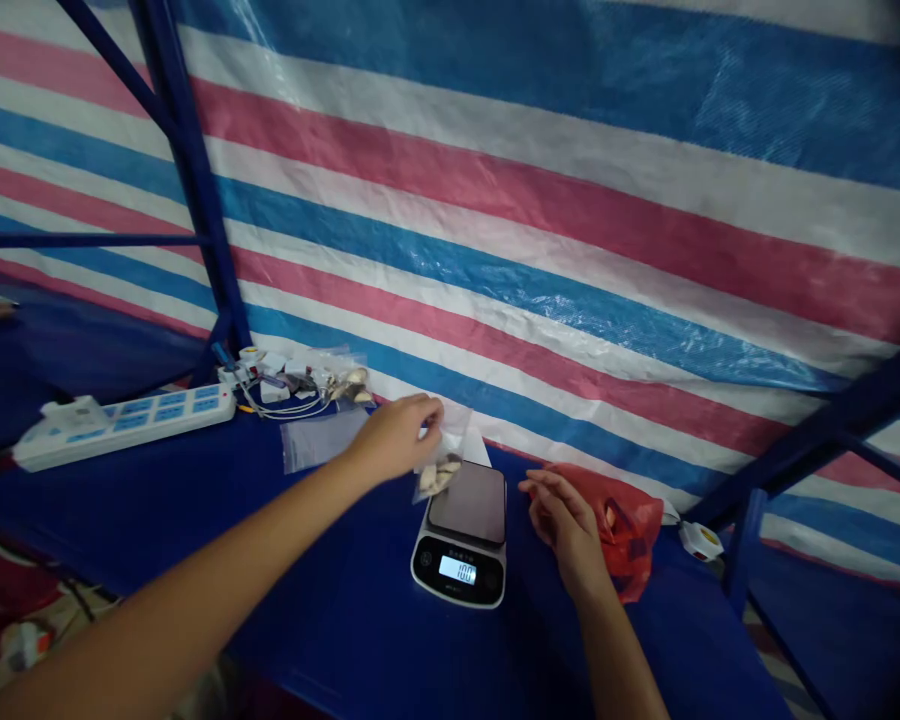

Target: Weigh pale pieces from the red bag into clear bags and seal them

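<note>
Left hand (394, 435) pinching a clear plastic bag (450, 445) of pale pieces (436, 477) over a digital scale (465, 535), right hand (562, 520) open beside a red plastic bag (630, 530), hands apart, blue desk (330, 610) beneath

The lit display (457, 571) of the digital scale (459, 535) reads 100; print on the scale and the far-left power strip (124, 430) is too small to read.

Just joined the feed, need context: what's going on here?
A person stands at a blue table. Their left hand pinches the top of a clear plastic bag of pale pieces, held at the edge of a digital scale whose display reads about 100. Their right hand lies open beside a red plastic bag. A power strip sits further back.
</note>
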{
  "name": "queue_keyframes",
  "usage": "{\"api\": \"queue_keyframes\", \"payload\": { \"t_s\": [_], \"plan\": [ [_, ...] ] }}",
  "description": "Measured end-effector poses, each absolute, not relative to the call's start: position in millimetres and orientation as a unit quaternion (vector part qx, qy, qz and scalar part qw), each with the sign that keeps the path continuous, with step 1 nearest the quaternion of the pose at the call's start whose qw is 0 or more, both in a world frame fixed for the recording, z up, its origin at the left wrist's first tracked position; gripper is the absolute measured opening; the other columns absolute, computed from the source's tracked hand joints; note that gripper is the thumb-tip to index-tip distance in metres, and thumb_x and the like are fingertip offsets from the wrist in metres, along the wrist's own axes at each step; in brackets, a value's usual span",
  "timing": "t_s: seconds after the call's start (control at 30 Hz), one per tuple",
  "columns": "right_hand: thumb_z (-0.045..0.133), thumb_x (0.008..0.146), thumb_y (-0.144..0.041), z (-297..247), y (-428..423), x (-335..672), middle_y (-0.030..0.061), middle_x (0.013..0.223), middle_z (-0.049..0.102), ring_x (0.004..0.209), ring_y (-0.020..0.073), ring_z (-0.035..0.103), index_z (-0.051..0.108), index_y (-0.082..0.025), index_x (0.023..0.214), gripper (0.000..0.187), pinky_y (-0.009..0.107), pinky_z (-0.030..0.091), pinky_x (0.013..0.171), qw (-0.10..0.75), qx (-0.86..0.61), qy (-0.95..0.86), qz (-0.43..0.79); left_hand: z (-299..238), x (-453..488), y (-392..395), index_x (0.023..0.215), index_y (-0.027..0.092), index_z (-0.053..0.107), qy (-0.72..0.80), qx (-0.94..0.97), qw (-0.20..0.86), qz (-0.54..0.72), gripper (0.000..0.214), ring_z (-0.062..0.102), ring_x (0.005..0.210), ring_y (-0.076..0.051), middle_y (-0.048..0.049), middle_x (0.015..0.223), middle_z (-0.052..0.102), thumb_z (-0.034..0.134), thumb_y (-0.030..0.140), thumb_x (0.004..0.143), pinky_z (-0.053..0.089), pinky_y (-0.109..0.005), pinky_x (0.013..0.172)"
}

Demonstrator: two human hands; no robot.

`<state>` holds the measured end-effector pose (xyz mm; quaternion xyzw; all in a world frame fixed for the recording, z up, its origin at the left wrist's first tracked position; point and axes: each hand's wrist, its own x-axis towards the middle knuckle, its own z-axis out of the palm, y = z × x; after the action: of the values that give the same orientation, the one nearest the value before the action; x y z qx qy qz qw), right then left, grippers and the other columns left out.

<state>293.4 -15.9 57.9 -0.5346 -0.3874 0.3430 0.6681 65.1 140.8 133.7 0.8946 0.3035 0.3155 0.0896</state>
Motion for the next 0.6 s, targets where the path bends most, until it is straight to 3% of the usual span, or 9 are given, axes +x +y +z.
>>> {"api": "queue_keyframes", "payload": {
  "t_s": [0.1, 0.23, 0.3, 0.4, 0.6],
  "plan": [
    [0.078, 0.074, -0.052, 51.9, -12.0, 300.0, 0.0045, 0.09, 0.069, 0.055, 0.0077, 0.049, 0.072, -0.021, 0.098, 0.039, 0.018, 0.03, 0.044, 0.652, -0.578, -0.354, 0.341, 151.8, 53.6, 194.8, 0.082, 0.019, 0.064, 0.362, 0.882, 0.115, 0.277, 0.012, 0.062, 0.072, -0.018, -0.0028, 0.081, 0.07, 0.054, 0.024, 0.079, 0.041, -0.028, 0.065],
    [0.08, 0.069, -0.057, 47.9, -8.2, 302.6, 0.004, 0.085, 0.068, 0.054, 0.0081, 0.049, 0.072, -0.021, 0.093, 0.044, 0.019, 0.028, 0.043, 0.638, -0.606, -0.335, 0.336, 152.8, 28.3, 273.4, 0.088, 0.018, 0.068, 0.43, 0.862, 0.086, 0.255, 0.022, 0.066, 0.084, -0.021, -0.0059, 0.093, 0.073, 0.053, 0.029, 0.077, 0.046, -0.029, 0.074],
    [0.079, 0.068, -0.058, 47.2, -7.4, 303.6, 0.0042, 0.084, 0.067, 0.054, 0.0084, 0.049, 0.072, -0.021, 0.093, 0.045, 0.019, 0.028, 0.042, 0.633, -0.612, -0.337, 0.334, 149.2, 8.5, 307.5, 0.108, 0.016, 0.068, 0.464, 0.853, 0.096, 0.218, 0.038, 0.067, 0.099, -0.024, -0.0102, 0.113, 0.072, 0.054, 0.034, 0.077, 0.048, -0.029, 0.083],
    [0.079, 0.069, -0.059, 46.3, -8.0, 305.7, 0.004, 0.082, 0.066, 0.054, 0.0093, 0.05, 0.073, -0.021, 0.093, 0.045, 0.02, 0.03, 0.043, 0.62, -0.618, -0.35, 0.333, 141.8, -25.4, 333.7, 0.139, 0.012, 0.05, 0.531, 0.826, 0.096, 0.164, 0.073, 0.061, 0.118, -0.03, -0.0185, 0.141, 0.057, 0.06, 0.045, 0.075, 0.048, -0.032, 0.092],
    [0.076, 0.072, -0.061, 42.5, -8.5, 306.2, 0.0018, 0.073, 0.061, 0.051, 0.009, 0.046, 0.073, -0.02, 0.09, 0.045, 0.021, 0.029, 0.042, 0.597, -0.63, -0.372, 0.33, 104.9, -63.5, 282.7, 0.127, 0.013, 0.056, 0.574, 0.817, 0.035, 0.047, 0.065, 0.064, 0.112, -0.038, -0.0224, 0.122, 0.067, 0.049, 0.058, 0.082, 0.049, -0.043, 0.09]
  ]
}}
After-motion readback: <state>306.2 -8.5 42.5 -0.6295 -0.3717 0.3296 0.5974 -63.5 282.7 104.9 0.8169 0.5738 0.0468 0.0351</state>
